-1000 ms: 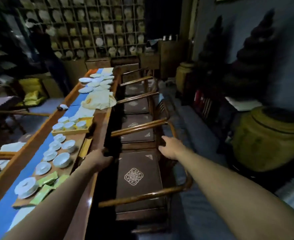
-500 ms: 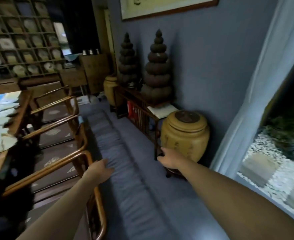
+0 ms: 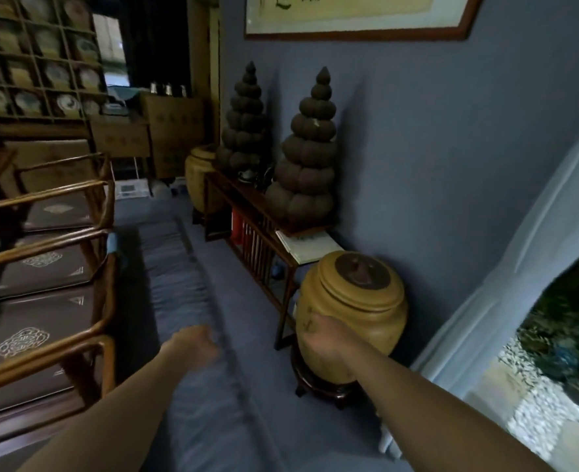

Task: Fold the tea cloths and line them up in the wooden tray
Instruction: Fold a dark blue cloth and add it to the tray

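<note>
Both hands' fingers blurred: left hand [image 3: 192, 347], right hand [image 3: 322, 338].

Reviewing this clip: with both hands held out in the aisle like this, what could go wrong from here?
The right hand is in line with the tan lidded ceramic jar on its small dark wooden stand; whether they touch is unclear, but a knock might tip the jar. The left hand passes near the curved wooden chair arms and could catch one. No tea cloths or tray are in view, so folding is stalled.

both hands' fingers [image 3: 209, 345] blurred; framed scroll [image 3: 349, 15] cut off at top
</note>
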